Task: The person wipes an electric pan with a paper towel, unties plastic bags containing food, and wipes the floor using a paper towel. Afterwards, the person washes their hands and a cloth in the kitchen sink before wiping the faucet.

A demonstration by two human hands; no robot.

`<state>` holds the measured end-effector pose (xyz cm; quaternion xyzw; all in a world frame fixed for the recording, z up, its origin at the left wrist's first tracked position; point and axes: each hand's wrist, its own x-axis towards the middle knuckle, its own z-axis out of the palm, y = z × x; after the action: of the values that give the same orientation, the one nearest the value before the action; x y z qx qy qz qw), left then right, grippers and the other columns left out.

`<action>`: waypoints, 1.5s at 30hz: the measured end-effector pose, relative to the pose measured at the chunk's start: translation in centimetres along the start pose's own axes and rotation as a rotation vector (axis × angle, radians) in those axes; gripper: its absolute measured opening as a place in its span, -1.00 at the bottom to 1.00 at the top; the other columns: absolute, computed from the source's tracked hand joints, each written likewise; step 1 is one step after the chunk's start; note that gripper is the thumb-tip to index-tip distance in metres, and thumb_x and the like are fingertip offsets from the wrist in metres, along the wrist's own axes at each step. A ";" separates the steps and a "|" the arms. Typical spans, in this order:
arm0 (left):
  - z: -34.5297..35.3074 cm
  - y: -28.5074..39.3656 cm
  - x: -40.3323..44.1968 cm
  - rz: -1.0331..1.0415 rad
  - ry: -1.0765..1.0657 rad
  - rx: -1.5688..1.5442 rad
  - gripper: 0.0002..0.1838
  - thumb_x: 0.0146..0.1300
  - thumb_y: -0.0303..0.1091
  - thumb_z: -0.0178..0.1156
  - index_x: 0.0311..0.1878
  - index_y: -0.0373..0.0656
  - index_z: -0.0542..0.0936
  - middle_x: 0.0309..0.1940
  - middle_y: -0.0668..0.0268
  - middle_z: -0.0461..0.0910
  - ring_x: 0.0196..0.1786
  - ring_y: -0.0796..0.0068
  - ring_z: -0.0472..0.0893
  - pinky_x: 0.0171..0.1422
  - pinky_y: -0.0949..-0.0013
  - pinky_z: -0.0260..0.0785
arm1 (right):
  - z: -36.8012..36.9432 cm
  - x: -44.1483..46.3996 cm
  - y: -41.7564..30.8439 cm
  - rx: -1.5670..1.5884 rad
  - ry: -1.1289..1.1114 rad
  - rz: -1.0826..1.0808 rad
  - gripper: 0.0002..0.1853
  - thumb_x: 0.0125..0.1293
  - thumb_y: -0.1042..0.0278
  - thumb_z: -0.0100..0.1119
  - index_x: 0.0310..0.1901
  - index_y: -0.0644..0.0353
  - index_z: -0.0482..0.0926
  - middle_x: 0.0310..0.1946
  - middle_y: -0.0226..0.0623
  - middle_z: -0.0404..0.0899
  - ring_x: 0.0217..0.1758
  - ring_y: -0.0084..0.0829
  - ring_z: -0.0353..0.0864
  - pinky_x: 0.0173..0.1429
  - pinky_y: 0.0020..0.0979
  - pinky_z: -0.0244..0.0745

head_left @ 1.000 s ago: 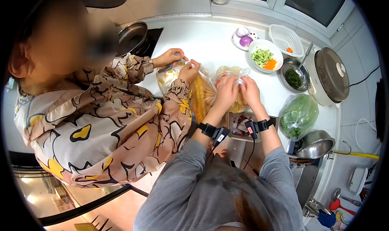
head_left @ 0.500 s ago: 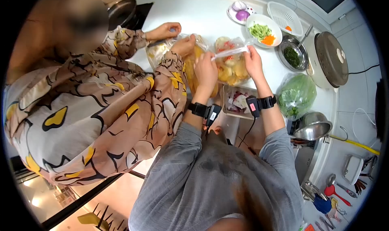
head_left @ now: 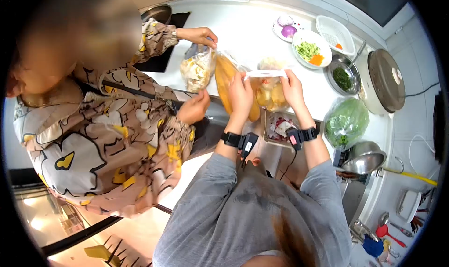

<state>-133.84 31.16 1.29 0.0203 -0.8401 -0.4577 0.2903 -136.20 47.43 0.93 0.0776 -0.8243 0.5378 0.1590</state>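
A clear plastic bag point(head_left: 272, 95) with yellowish pieces in it stands at the counter's front edge. My left hand point(head_left: 241, 93) pinches the left end of its stretched white rim, and my right hand point(head_left: 293, 90) pinches the right end. Just left of my left hand lies a long yellow-brown item point(head_left: 225, 81) in clear plastic. Beyond it is another clear bag point(head_left: 197, 71) with pale pieces, whose top a co-worker's hand point(head_left: 200, 36) holds. The co-worker's other hand point(head_left: 194, 108) is below that bag.
Under my bag is an open bin point(head_left: 279, 128) with scraps. To the right are a bowl point(head_left: 312, 50) of shredded vegetables, a plate point(head_left: 277, 29) with onion, a white basket point(head_left: 335, 33), a metal bowl point(head_left: 343, 75) of greens, a cooker point(head_left: 384, 82) and a bag of leafy greens point(head_left: 347, 122).
My hands have moved apart and now stretch the bag's rim between them. The co-worker's lower hand has come away from the bag, down and to the left.
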 end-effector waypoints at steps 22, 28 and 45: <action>-7.2 -8.5 6.8 -0.112 0.013 -0.208 -0.92 0.10 -0.51 0.02 -0.34 -0.34 0.42 -0.46 0.26 0.47 -0.36 0.58 0.44 -0.21 0.51 0.29 | 10.4 4.8 -6.1 0.347 -0.333 0.041 -0.83 0.28 0.36 -0.17 -0.37 0.27 0.36 -0.53 -0.50 0.31 -0.42 -0.69 0.22 -0.29 -0.63 0.20; -9.6 -13.4 10.8 -0.206 -0.037 -0.283 -0.91 0.09 -0.49 0.04 -0.36 -0.33 0.42 -0.46 0.18 0.46 -0.35 0.44 0.46 -0.21 0.47 0.28 | 17.0 8.2 -5.2 0.341 -0.314 0.034 -0.85 0.26 0.40 -0.13 -0.37 0.28 0.38 -0.58 -0.48 0.32 -0.48 -0.68 0.23 -0.36 -0.60 0.22; -6.9 -18.5 16.5 -0.322 0.489 -0.124 -0.93 0.16 -0.50 -0.02 -0.33 -0.31 0.39 -0.43 0.36 0.44 -0.34 0.67 0.39 -0.23 0.58 0.24 | 27.9 19.4 0.3 0.550 -0.769 -0.196 -0.85 0.24 0.38 -0.11 -0.38 0.29 0.37 -0.58 -0.43 0.29 -0.49 -0.61 0.21 -0.38 -0.56 0.19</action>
<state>-148.35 10.23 -2.58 0.2453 -0.7016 -0.5300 0.4083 -159.47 22.99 -2.93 0.3874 -0.6394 0.6506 -0.1336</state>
